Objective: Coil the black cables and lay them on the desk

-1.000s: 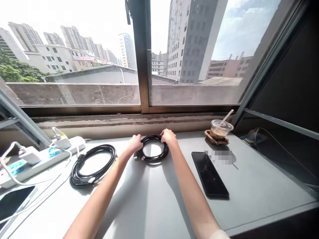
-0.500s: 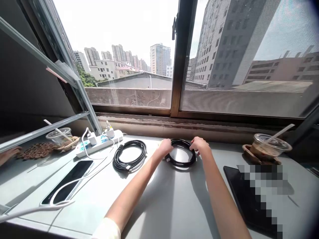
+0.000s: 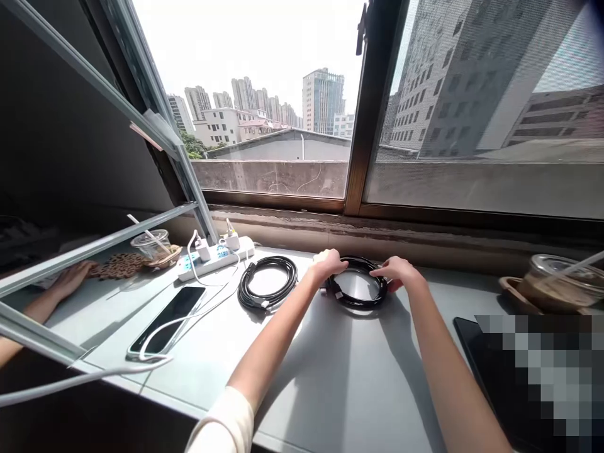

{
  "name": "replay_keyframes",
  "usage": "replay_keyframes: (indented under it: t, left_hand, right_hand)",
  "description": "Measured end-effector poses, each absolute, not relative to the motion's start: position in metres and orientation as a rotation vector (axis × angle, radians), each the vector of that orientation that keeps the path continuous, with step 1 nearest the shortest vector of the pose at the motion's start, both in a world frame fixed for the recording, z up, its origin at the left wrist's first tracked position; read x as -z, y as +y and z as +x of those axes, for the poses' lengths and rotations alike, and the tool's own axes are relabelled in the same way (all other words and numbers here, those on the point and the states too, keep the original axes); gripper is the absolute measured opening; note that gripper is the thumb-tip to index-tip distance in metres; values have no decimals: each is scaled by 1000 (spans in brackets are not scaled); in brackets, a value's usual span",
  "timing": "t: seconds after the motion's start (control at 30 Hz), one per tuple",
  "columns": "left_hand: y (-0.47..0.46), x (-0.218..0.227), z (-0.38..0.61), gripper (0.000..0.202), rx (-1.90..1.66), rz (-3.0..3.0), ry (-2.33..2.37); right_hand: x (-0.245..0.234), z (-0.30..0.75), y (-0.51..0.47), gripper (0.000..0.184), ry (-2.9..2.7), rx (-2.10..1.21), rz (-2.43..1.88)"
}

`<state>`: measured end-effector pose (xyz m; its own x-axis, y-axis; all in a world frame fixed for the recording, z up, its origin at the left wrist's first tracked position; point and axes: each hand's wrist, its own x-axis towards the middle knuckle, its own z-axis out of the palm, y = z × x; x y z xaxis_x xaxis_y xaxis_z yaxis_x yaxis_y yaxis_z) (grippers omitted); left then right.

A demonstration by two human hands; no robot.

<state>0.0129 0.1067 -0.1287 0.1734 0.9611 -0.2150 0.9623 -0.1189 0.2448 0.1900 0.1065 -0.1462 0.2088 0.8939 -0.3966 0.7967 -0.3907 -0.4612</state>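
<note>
A coiled black cable [image 3: 361, 305] lies on the grey tabletop near the window sill, with light-coloured connectors showing on its left side. My left hand [image 3: 329, 264] has its fingers closed on the coil's upper left edge. On the opposite side, my right hand [image 3: 401, 270] pinches the ring with thumb and fingers; some fingertips are hidden behind it. Left of my left hand rests a second black cable coil [image 3: 248, 290], apart from the first, with its connector ends at the front.
A white power strip [image 3: 217, 258] with chargers stands at the back left. A phone [image 3: 167, 321] lies before it under a white cord. Farther left are a metal frame [image 3: 155, 129] and another person's hand [image 3: 73, 280]. On the right are a drink cup [image 3: 561, 286] and a dark tablet-like slab [image 3: 472, 352].
The view has turned left, so everything sits farther right in the picture. Both hands stay at the same coil, and more of the other person's arm shows.
</note>
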Motion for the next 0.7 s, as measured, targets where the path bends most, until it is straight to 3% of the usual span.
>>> replay_keyframes:
  t: [0.4, 0.53, 0.7]
  left_hand:
    - [107, 123, 5, 37, 183, 2099, 1880]
    - [112, 117, -3, 38, 186, 2110, 1863]
    - [120, 121, -7, 37, 137, 2136, 1927]
  right_hand:
    - [164, 176, 116, 48, -1602, -1192, -2021]
    - [159, 181, 114, 53, -1578, -1225, -1975]
    - [142, 192, 109, 47, -1572, -1170, -1979]
